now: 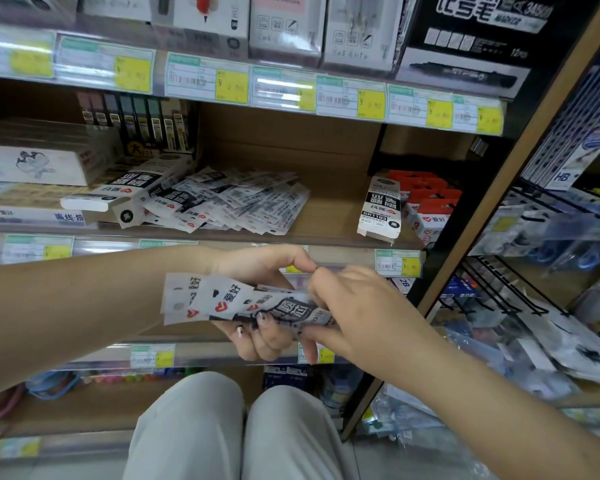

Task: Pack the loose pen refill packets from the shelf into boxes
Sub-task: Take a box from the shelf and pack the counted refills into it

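Our left hand (257, 266) grips a fanned packet stack (238, 301), right hand (355, 306) pinches its end; we think uneven edges could slip loose or jam at the box (136, 188) mouth.

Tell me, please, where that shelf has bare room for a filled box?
Bare brown shelf board lies between the heap of loose white refill packets and the upright white refill box. The left end is crowded with stacked cardboard boxes.

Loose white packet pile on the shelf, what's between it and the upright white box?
Head view: only bare brown wooden shelf between the white packet pile and the upright white cardboard box.
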